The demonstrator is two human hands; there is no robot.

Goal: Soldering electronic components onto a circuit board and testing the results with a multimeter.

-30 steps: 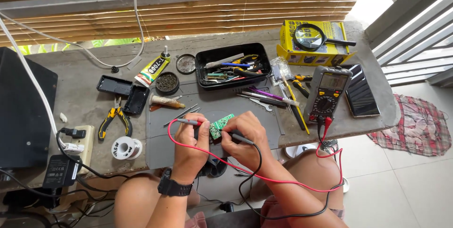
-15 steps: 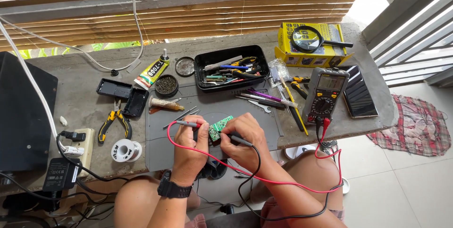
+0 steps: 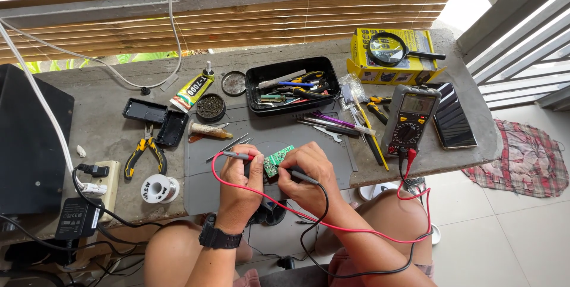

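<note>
Probing under way — left hand [image 3: 240, 174] grips the red test probe [image 3: 234, 155], right hand [image 3: 306, 171] grips the black probe [image 3: 303, 176]; both tips meet the green circuit board [image 3: 277, 160] on the grey mat [image 3: 332, 162] at table centre. Multimeter [image 3: 411, 119] at 3 o'clock, leads plugged in; reading illegible — result not judged.

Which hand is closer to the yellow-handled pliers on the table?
Left. The left hand is to the right of the pliers, with bare mat between; the right hand is farther right, beyond the green board.
</note>
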